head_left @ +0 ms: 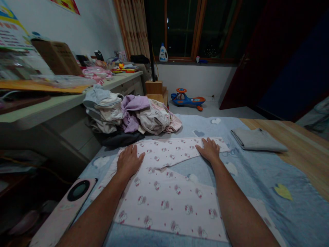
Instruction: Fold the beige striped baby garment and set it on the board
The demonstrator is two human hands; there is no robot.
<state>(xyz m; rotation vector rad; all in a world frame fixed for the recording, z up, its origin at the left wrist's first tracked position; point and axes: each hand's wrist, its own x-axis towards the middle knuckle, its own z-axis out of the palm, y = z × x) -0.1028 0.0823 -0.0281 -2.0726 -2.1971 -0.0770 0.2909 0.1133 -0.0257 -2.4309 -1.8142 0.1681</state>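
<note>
A white garment with small pink prints [169, 192] lies spread flat on a light blue blanket [259, 178]. My left hand [129, 161] rests flat on its far left part, fingers stretched out. My right hand [210, 150] presses flat on a long folded strip of the garment at the far right, fingers spread. Neither hand grips anything.
A heap of unfolded clothes [128, 116] sits at the blanket's far left. A folded grey cloth [257, 140] lies at the right on the wooden surface [305, 154]. A phone [65, 209] lies near left. A cluttered desk [64, 96] stands left; a toy car [187, 99] is on the floor.
</note>
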